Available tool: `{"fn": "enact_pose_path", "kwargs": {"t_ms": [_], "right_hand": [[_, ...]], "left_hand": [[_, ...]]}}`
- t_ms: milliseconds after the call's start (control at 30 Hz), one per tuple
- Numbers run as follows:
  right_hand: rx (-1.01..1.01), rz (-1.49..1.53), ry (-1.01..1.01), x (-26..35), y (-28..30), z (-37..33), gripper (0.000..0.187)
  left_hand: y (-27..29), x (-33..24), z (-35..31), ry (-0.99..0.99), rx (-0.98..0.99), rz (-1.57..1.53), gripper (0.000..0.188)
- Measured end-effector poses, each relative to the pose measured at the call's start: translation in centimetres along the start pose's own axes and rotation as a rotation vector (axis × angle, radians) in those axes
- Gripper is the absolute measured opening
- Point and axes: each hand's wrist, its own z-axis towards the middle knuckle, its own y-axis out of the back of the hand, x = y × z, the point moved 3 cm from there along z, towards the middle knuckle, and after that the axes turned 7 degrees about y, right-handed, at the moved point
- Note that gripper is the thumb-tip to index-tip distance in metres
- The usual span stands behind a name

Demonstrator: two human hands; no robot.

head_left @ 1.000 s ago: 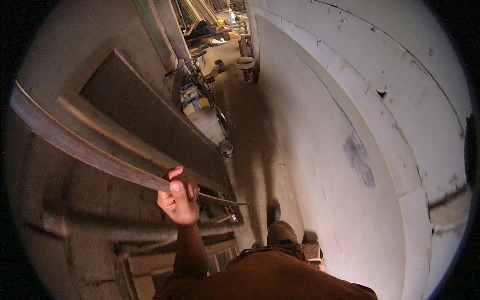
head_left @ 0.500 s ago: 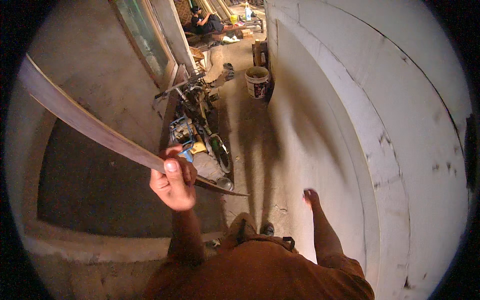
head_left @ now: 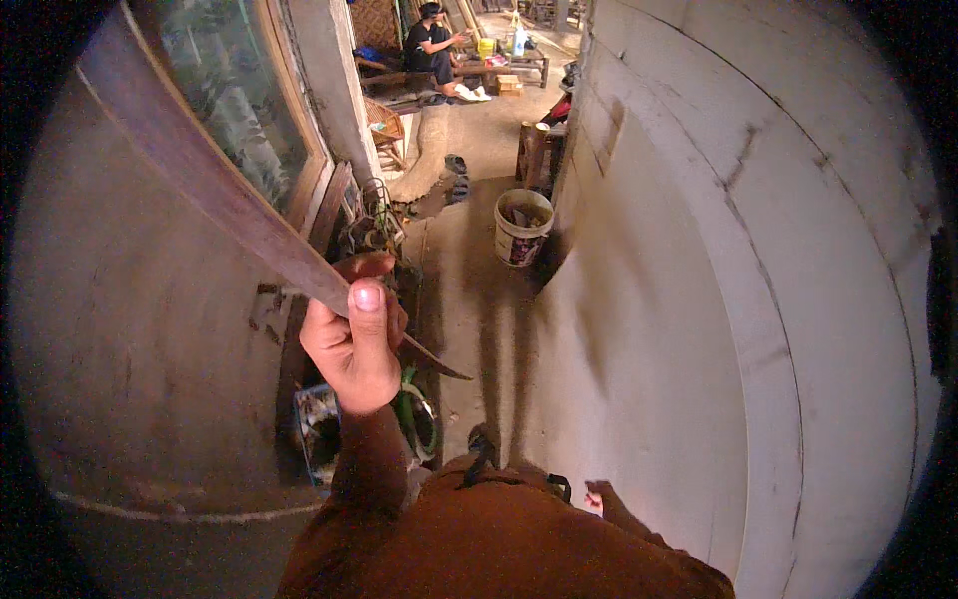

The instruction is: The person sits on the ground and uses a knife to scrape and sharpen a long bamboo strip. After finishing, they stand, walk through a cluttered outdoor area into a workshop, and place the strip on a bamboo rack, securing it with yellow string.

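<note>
My left hand (head_left: 361, 344) grips a long, flat wooden strip (head_left: 215, 190), its thumb pressed along one face and fingers wrapped round the other. From the hand the strip rises to the upper left, running out beyond the edge of the picture. Its short, narrow end (head_left: 439, 365) points right, over the floor. Low beside my waist hangs my right hand (head_left: 605, 497), close to the pale wall. It is small, dim and partly cut off by my shirt, so its fingers cannot be made out.
Ahead in the passage, a white bucket (head_left: 523, 225) stands by the right-hand block wall (head_left: 689, 329). A window (head_left: 244, 110) and clutter line the left. Dark sandals (head_left: 457, 180) lie farther on. Another person (head_left: 431, 55) sits at the far end near a low bench (head_left: 529, 62).
The bucket and doorway have come nearer as I moved forward. My right hand has swung back toward my body. The strip stays in my left hand, its long end tilted higher.
</note>
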Motion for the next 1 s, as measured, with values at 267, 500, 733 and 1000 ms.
{"fn": "enact_pose_path", "kwargs": {"t_ms": [267,500,733,1000], "right_hand": [[0.04,0.271,-0.096,14.7,-7.9,6.5,0.025],[-0.002,-0.402,0.134,47.3,-12.2,32.5,0.034],[0.035,0.015,0.693,97.9,-23.7,48.1,0.031],[-0.226,-0.655,0.989,123.7,-33.8,57.1,0.02]], "left_hand": [[-5.3,16.8,21.9,-0.054,-0.026,0.101,0.026],[-9.2,34.8,42.1,-0.076,-0.042,0.156,0.027],[-12.3,47.0,61.8,-0.1,-0.013,0.233,0.031],[-12.8,67.5,84.8,0.019,0.104,0.117,0.025]]}}
